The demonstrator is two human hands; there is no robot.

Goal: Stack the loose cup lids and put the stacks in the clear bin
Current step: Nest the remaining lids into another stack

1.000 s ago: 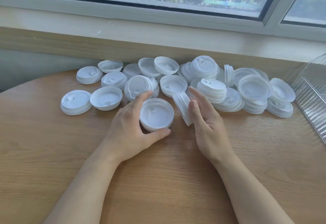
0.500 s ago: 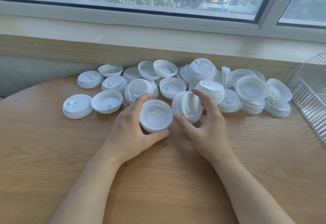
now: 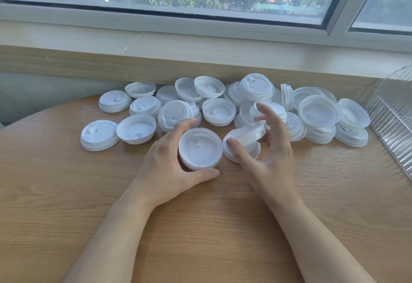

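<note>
A short stack of lids (image 3: 200, 148), lying hollow side up on the tabletop (image 3: 200, 227), is held by the left hand (image 3: 171, 166): the forefinger is curled round its far edge and the thumb is laid against its near edge. Just to its right, a second small stack of lids (image 3: 245, 141) is gripped by the right hand (image 3: 267, 155); it is tilted, with the thumb pressed on its near rim and the fingers spread and curled behind it. Whether its lower edge is touching the tabletop cannot be told, since that hand and stack are blurred. The two stacks are seen side by side, close but apart.

Behind the hands, a heap of white lids (image 3: 219, 112) is spread along the far edge of the tabletop, under the window sill (image 3: 200, 44). Some are lying dome up, some hollow side up, some are already nested in low piles, and one small group (image 3: 287, 96) is stood on edge. Two lids (image 3: 99, 134) at the left are set a little apart from the heap.

The clear bin (image 3: 392, 113) is seen at the right edge, near the rightmost lids; only part of its ribbed wall is in view.
</note>
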